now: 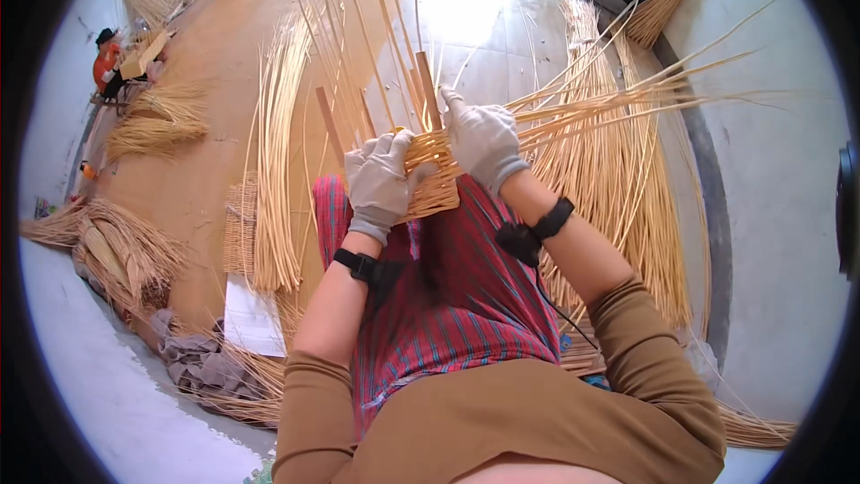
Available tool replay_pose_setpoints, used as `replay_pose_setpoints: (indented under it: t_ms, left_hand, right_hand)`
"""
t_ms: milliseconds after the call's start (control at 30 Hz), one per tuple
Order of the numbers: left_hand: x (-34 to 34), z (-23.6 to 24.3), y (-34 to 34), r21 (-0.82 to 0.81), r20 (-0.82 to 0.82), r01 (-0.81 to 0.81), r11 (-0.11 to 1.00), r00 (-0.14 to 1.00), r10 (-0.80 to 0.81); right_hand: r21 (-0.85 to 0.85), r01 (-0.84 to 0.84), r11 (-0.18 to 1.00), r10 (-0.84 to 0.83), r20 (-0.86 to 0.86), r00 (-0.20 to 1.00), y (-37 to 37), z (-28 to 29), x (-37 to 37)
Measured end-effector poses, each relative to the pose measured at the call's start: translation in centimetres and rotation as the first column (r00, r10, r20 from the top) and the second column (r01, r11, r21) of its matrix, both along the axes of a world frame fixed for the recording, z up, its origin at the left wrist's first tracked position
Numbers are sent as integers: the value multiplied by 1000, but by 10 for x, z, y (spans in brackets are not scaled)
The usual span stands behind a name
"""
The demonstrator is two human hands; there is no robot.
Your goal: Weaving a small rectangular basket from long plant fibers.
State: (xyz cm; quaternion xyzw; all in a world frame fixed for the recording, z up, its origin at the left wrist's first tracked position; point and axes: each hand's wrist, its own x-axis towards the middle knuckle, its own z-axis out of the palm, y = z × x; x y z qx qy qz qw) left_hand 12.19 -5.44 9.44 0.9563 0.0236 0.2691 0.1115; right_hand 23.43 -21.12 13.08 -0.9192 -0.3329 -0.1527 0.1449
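A small, partly woven wicker basket rests on my lap, over red striped cloth. Flat wooden stakes and long thin upright rods rise from it. My gloved left hand is closed over its left upper edge, fingers wrapped across the weave. At the right upper corner, my gloved right hand has its index finger stretched along a stake, and its other fingers are bent around wicker strands that fan out to the right. Its fingertips are partly hidden.
A large spread of loose wicker lies right of my legs. To the left are a long wicker bundle, a woven panel and white paper. More bundles line the left wall, near grey cloth.
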Motion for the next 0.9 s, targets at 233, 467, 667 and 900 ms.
replay_pose_setpoints:
  t_ms: [233, 467, 667, 900]
  left_hand:
    - [-5, 12, 48, -602, 518, 65, 796, 791, 326]
    - [67, 7, 106, -908, 235, 224, -353, 972, 12]
    - [140, -63, 124, -982, -32, -57, -181, 990, -139]
    - [151, -63, 117, -964, -144, -161, -210, 985, -94]
  right_hand:
    - [3, 100, 995, -98, -150, 984, 40, 14, 2]
    - [6, 55, 998, -54, -135, 989, 68, 32, 76]
    - [-118, -6, 993, -24, -252, 968, 68, -11, 147]
    - [-64, 18, 998, -31, -219, 975, 59, -43, 147]
